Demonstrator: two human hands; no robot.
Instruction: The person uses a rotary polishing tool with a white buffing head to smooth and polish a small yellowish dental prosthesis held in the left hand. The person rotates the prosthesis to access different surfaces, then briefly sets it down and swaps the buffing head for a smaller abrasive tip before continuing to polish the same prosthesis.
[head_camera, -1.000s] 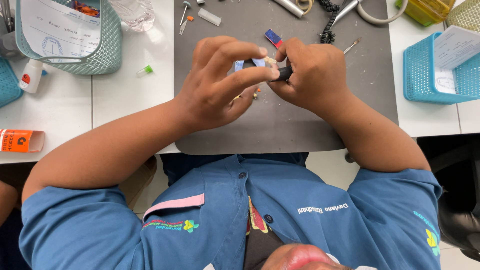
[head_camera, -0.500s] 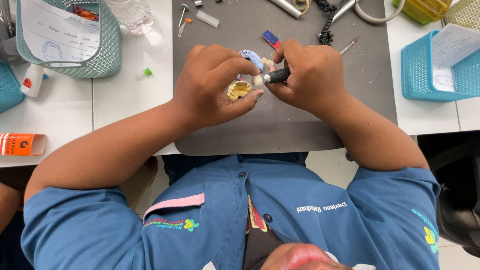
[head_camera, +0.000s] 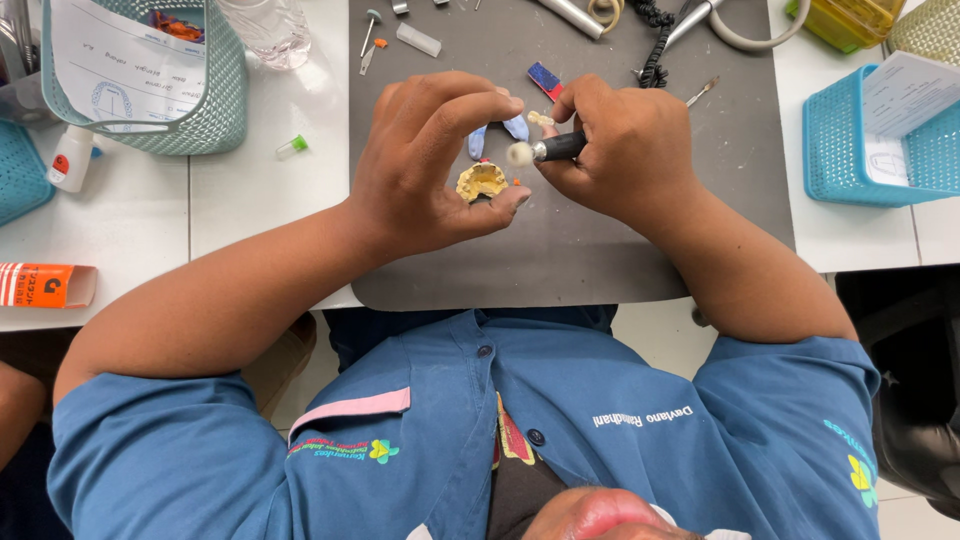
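— Pinched in the left hand (head_camera: 430, 165), what's that?

— Small yellow plaster dental cast (head_camera: 482, 181), held over the grey work mat (head_camera: 600, 250). The right hand (head_camera: 620, 150) grips a black handpiece with a white buffing tip (head_camera: 545, 151) just beside it.

— Around them?

— Blue pieces (head_camera: 545, 78) and loose tools on the mat. A green woven basket (head_camera: 215, 110) holds a paper sheet; a turquoise basket (head_camera: 840, 150) holds another.

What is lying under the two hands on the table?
A dark grey mat lies under the left hand and right hand. The mat beneath them is covered.
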